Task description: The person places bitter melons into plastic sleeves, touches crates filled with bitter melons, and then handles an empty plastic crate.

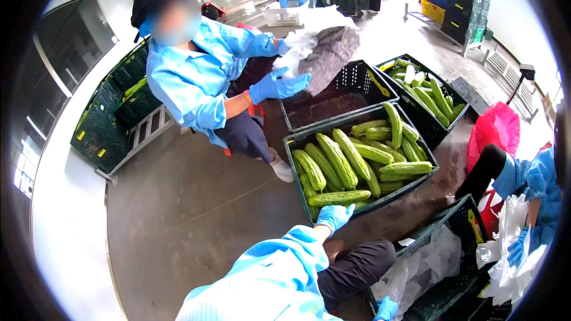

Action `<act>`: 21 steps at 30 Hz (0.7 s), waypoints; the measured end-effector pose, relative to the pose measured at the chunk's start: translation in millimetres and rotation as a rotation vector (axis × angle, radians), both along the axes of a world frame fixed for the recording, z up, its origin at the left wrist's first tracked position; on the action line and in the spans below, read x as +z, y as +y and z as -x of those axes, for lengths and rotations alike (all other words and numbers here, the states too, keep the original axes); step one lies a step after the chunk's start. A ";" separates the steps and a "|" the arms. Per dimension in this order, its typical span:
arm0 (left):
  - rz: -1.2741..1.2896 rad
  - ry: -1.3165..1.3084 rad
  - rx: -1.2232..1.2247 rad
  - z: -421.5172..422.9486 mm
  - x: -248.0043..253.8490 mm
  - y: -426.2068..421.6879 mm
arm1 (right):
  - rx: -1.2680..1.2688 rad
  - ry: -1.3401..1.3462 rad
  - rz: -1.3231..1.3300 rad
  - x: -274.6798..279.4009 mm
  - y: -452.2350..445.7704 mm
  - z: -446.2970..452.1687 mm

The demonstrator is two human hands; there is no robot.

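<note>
Concrete floor [178, 202] supports a crate [398, 196] of green gourds [336, 157], placed within reach of the loosely spread left hand [335, 217]; the right hand [386, 309], near plastic bags [437, 252], has an unclear grip.

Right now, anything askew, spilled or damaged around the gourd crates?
No spill or damage visible. Slightly untidy: in the crate by my left hand, one gourd lies crosswise to its neighbours, and another gourd sits atop the pile near the far rim. Probably just loose packing.

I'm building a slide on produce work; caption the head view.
Gloved left hand at a crate of green gourds; a co-worker holds a filled bag.
</note>
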State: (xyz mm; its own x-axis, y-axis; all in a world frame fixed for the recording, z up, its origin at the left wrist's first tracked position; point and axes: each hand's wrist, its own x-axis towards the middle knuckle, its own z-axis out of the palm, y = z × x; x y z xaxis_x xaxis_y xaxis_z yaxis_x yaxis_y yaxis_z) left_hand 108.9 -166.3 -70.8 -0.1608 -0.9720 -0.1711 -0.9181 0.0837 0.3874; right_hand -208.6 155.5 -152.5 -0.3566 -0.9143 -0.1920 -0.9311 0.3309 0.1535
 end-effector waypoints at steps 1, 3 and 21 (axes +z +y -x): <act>-0.001 -0.008 -0.006 -0.1 -4.0 -0.3 | -0.014 -0.031 -0.013 -1.2 1.3 2.1; 0.042 -0.023 -0.025 1.3 -11.7 0.2 | -0.037 -0.056 -0.028 -3.7 2.9 4.0; 0.014 0.047 0.048 0.4 -2.6 0.5 | -0.163 -0.055 0.029 45.2 -11.9 -17.0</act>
State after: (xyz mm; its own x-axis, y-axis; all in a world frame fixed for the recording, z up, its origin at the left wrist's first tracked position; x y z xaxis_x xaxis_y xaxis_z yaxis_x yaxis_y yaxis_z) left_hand 108.5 -165.7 -73.3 -0.1213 -0.9811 -0.1505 -0.9022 0.0457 0.4289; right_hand -191.6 143.6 -107.3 -0.4903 -0.8508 -0.1893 -0.8715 0.4817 0.0924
